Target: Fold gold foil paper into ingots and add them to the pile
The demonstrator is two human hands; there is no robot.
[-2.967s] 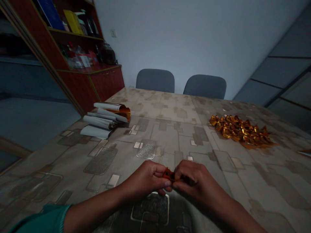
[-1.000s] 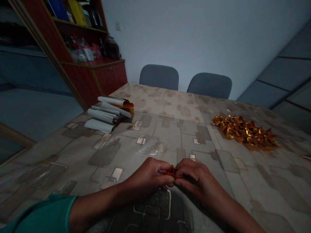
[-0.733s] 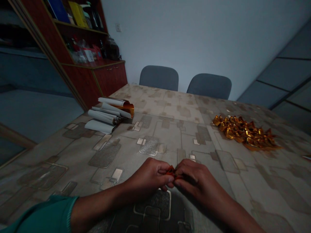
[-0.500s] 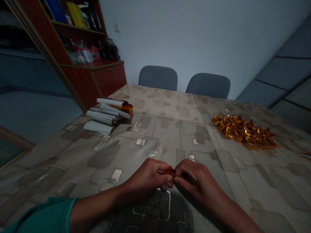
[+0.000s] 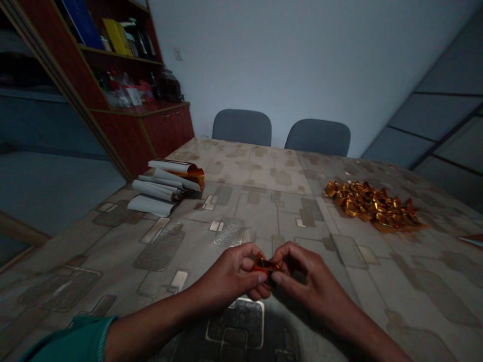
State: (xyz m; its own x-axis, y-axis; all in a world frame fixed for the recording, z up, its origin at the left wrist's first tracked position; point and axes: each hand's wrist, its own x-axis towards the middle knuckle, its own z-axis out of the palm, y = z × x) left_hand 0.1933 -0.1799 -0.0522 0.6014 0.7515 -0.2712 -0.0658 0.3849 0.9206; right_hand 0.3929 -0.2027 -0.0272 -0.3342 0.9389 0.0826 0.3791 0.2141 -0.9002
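Both my hands meet above the near edge of the table, holding a small folded piece of gold-orange foil [image 5: 263, 265] between their fingertips. My left hand [image 5: 228, 274] pinches it from the left, and my right hand [image 5: 302, 271] grips it from the right. Part of the foil is hidden by my fingers. Well beyond my right hand lies a heap of similar folded gold foil pieces [image 5: 372, 206]. Far to the left of my hands sits a stack of rolled sheets [image 5: 162, 183], white on the outside and gold inside.
The table has a patterned beige-grey cover [image 5: 260, 213]. Two grey chairs [image 5: 241, 128] stand beyond its far edge. A red-brown wooden cabinet [image 5: 151, 125] with cluttered shelves stands at the back left. A thin orange-edged strip [image 5: 473, 240] lies at the right edge.
My fingers have opened slightly around the foil piece, showing more of it. My hands stay in nearly the same place, and the view has tilted a little.
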